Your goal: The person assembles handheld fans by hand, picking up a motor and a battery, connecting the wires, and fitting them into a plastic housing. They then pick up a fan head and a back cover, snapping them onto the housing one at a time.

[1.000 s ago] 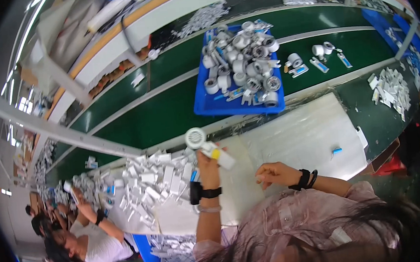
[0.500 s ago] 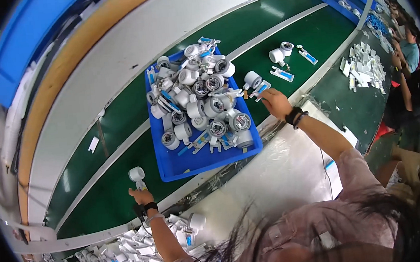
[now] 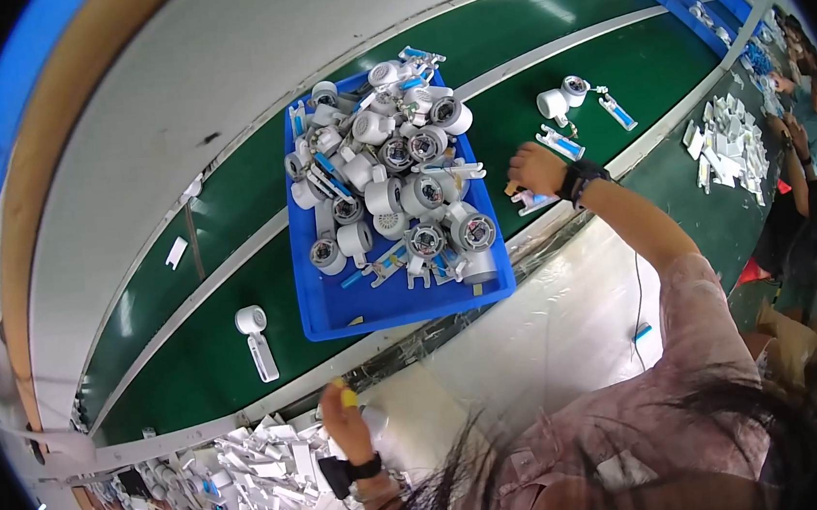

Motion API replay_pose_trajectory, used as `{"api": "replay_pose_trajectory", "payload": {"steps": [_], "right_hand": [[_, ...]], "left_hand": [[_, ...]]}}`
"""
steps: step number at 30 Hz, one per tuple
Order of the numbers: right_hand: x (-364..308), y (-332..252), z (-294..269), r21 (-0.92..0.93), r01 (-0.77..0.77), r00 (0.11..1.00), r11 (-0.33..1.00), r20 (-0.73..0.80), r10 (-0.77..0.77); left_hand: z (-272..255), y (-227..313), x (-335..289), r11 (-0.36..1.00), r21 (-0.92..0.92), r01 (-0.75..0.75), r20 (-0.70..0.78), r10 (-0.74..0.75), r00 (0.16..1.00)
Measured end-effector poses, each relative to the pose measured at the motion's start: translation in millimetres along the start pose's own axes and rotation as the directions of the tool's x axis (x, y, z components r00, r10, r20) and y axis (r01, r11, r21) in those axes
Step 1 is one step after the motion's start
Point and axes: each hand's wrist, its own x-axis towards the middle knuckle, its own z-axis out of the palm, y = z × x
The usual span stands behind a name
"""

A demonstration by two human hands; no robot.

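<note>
My left hand (image 3: 346, 428), with yellow covers on its fingertips, is above the belt's near edge beside a pile of white parts. Its fingers are apart and hold nothing. A white handheld fan piece (image 3: 258, 344), with a round head and a long handle, lies on the green belt beyond it. My right hand (image 3: 539, 170) is closed over a partly assembled fan on the belt, right of the blue tray. That fan's head is hidden under the fingers; its handle (image 3: 535, 202), with a blue strip, shows below them.
The blue tray (image 3: 337, 323) is heaped with white fan units (image 3: 399, 149). More fan pieces (image 3: 565, 97) lie on the belt to its right. White parts are piled at lower left (image 3: 276, 466) and far right (image 3: 731, 144). Other people work at both sides.
My left hand has let go of the white fan piece on the belt and drawn back toward me. My right hand has closed over the partly assembled fan.
</note>
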Motion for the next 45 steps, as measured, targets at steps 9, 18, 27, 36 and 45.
{"api": "replay_pose_trajectory", "payload": {"steps": [9,18,27,36,45], "right_hand": [[-78.0,-158.8,-136.8,0.931,-0.360,0.909,-0.060,0.365,0.201],[-131.4,-274.9,-196.4,0.892,-0.371,0.916,-0.259,0.397,0.057],[-175.5,-272.0,-230.8,0.859,-0.454,0.859,-0.235,0.352,-0.371],[-185.3,-279.6,-223.3,0.822,-0.458,0.884,-0.340,0.378,-0.276],[-192.0,-268.7,-226.8,0.992,-0.051,0.846,-0.119,0.106,0.523]], "left_hand": [[141.4,90.1,-94.4,0.978,-0.165,-0.131,0.402,0.188,0.896],[108.4,148.4,-137.6,0.982,-0.185,-0.041,0.636,0.151,0.757],[67.2,166.4,-157.7,0.957,-0.243,0.159,0.791,0.100,0.604],[74.5,215.6,-182.4,0.996,-0.064,0.061,0.736,0.006,0.677],[147.7,219.7,-189.2,0.886,-0.321,0.335,0.518,-0.132,0.845]]}}
